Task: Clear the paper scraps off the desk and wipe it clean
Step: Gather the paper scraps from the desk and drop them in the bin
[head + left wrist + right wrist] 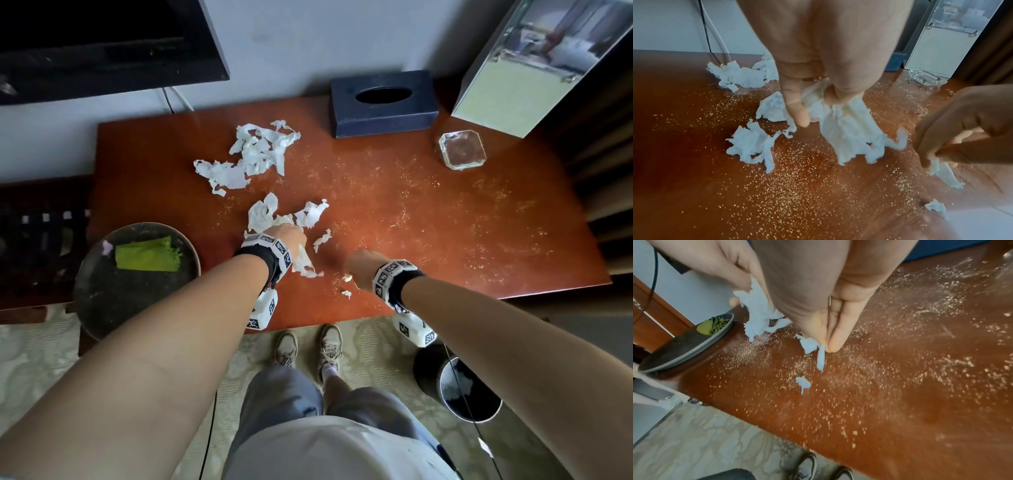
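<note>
- Left hand (287,236) clutches a tissue wad (849,129); right hand (363,267) pinches a small scrap (819,350).
- Big scrap pile (253,154) lies ahead on the tabletop (445,222) (leftward, nearer the left hand).

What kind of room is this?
Probably a hotel room: a wooden desk under a wall-mounted TV, with a tissue box and glass ashtray.
</note>
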Demonstrator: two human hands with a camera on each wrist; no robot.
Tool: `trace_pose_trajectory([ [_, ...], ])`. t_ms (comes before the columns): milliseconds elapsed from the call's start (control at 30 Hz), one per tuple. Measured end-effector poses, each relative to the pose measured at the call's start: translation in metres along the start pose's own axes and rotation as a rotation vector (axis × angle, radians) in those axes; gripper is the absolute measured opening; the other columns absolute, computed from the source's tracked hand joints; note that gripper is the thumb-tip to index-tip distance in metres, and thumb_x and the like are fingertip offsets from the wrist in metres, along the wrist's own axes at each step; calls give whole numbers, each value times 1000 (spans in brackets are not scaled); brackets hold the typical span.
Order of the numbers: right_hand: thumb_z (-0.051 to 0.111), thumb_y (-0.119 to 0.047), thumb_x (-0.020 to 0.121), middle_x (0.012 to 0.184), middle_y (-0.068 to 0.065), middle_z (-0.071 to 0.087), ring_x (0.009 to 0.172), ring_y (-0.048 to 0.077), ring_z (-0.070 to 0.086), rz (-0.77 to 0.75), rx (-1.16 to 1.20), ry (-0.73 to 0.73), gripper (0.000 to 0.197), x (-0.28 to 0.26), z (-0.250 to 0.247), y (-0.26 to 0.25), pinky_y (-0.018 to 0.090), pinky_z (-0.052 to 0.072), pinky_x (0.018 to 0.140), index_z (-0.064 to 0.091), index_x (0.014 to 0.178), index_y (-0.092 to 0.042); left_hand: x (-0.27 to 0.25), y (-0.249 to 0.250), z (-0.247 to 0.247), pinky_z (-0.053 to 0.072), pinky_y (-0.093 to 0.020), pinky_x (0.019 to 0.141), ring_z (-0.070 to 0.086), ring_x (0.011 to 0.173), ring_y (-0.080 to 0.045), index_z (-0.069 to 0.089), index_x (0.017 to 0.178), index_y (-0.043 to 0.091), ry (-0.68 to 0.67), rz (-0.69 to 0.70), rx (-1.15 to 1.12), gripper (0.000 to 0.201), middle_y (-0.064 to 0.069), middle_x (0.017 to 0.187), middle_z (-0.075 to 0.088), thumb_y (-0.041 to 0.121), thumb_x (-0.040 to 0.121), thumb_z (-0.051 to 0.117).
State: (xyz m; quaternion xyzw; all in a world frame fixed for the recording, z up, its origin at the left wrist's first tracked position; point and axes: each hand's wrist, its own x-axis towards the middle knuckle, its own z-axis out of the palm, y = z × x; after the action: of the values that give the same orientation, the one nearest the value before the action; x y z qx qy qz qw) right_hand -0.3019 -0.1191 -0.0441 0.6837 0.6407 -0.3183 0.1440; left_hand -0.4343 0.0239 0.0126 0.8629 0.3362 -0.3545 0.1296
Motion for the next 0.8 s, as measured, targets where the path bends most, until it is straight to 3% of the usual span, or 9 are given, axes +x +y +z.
trace_pose_trajectory([
  [133, 49, -18, 98, 121, 3, 62, 101, 21, 65, 46, -10, 26, 29, -1, 16, -11, 32, 56, 82, 63, 123, -16, 1, -10, 12, 49, -36, 76, 62, 100, -33, 52, 133, 15, 77, 28, -19, 38, -11, 128, 55, 19, 97, 43],
  [200, 57, -28, 94, 121, 2, 58, 104, 23, 62, 36, -2, 48, 33, -1, 22, -14, 35, 55, 82, 60, 123, -13, -1, -12, 14, 46, -34, 72, 61, 98, -30, 50, 137, 18, 86, 32, -49, 43, -9, 128, 54, 25, 95, 44],
  [367, 56, -1, 89, 115, 4, 58, 104, 24, 61, 109, 0, 70, 28, 1, 35, -31, 36, 55, 85, 64, 115, -10, -2, -26, 25, 43, -31, 74, 57, 102, -26, 54, 131, 13, 82, 65, -56, 39, -8, 129, 51, 28, 95, 48],
  [533, 54, -6, 91, 105, 5, 69, 85, 19, 65, 360, 270, 175, 25, 7, 20, -27, 24, 54, 71, 68, 109, -15, 0, -45, 34, 46, -35, 82, 56, 113, -30, 52, 133, 14, 109, 47, -97, 48, -7, 137, 49, 41, 94, 51],
  [700, 58, -10, 90, 104, 4, 71, 78, 16, 63, 495, 452, 295, 23, 14, -4, -22, 23, 54, 68, 71, 108, -17, -6, -62, 31, 49, -37, 77, 62, 102, -34, 52, 125, 10, 151, 29, -119, 29, -14, 117, 62, 19, 97, 49],
  [800, 58, -8, 90, 101, 3, 71, 80, 17, 66, 537, 528, 351, 22, 22, -16, -25, 27, 58, 74, 73, 102, -18, -7, -75, 30, 51, -38, 79, 62, 99, -35, 51, 118, 11, 162, 37, -144, 21, -16, 113, 62, 11, 97, 48],
])
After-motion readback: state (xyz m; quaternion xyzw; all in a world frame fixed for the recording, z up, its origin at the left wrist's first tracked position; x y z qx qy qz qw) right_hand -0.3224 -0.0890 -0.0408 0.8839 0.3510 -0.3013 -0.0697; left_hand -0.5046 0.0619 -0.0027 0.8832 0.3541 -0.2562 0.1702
